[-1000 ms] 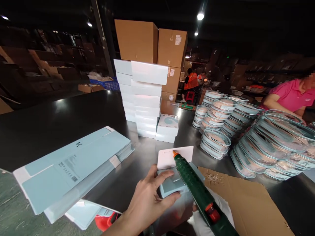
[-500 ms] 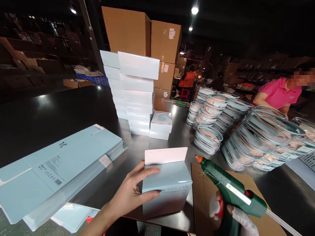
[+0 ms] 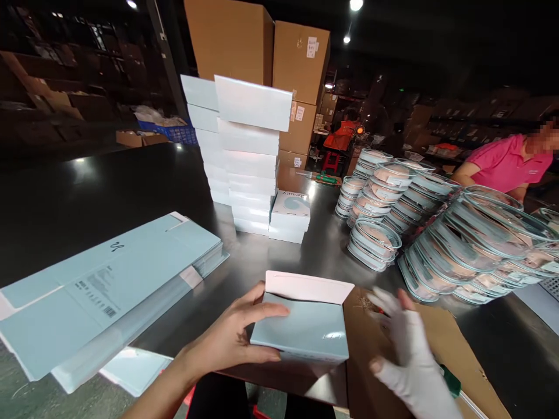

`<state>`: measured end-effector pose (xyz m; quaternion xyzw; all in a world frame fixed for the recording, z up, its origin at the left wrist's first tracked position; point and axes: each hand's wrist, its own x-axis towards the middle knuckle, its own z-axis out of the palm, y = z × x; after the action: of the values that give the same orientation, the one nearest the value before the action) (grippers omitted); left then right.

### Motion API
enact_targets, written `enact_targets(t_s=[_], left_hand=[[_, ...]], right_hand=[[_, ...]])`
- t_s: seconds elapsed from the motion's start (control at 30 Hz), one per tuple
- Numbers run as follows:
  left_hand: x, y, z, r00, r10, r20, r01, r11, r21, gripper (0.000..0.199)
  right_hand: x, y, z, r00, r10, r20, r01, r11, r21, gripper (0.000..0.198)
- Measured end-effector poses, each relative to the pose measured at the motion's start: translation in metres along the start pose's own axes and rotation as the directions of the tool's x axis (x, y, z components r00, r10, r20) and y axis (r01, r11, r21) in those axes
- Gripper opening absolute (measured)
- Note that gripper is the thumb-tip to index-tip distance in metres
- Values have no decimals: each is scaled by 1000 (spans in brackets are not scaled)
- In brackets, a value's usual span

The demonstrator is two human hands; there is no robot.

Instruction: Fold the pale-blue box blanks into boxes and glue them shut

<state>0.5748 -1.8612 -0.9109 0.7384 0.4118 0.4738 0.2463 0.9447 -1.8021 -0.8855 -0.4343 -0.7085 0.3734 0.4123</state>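
Observation:
My left hand (image 3: 238, 329) grips a light blue carton (image 3: 308, 329) at its left side, with the thumb in front and fingers over the top. The carton's pale pinkish flap (image 3: 305, 287) stands up along the far edge. To the right, my right hand (image 3: 408, 355), in a white glove with bare fingertips, is open with its fingers spread and nothing in them. Behind and under that hand, a green glue gun (image 3: 451, 382) lies on a brown cardboard sheet (image 3: 441, 326). Most of the gun is hidden by the hand.
Flat light blue cartons (image 3: 144, 273) lie piled at left. A tall stack of white boxes (image 3: 251, 169) stands ahead, beside a smaller printed box pile (image 3: 290, 212). Stacks of clear round-ended packs (image 3: 463, 244) fill the right. A person in a pink shirt (image 3: 502, 163) is beyond them.
My right hand has let go of the glue gun, which now lies on the cardboard, and its fingers have opened toward the carton. The carton has tilted in my left hand.

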Motion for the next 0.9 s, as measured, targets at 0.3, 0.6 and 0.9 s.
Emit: enact_targets(t_s=[0.3, 0.6, 0.9], left_hand=[[0, -19, 37, 876, 340, -341, -403, 905, -134, 66], [5, 2, 6, 960, 280, 12, -280, 960, -8, 25], [-17, -29, 35, 773, -279, -570, 59, 926, -373, 35]], right_hand=[[11, -18, 66, 839, -446, 311, 478, 878, -31, 64], [32, -46, 72, 573, -679, 459, 816, 522, -247, 44], [-19, 16, 79, 994, -80, 81, 83, 996, -43, 85]])
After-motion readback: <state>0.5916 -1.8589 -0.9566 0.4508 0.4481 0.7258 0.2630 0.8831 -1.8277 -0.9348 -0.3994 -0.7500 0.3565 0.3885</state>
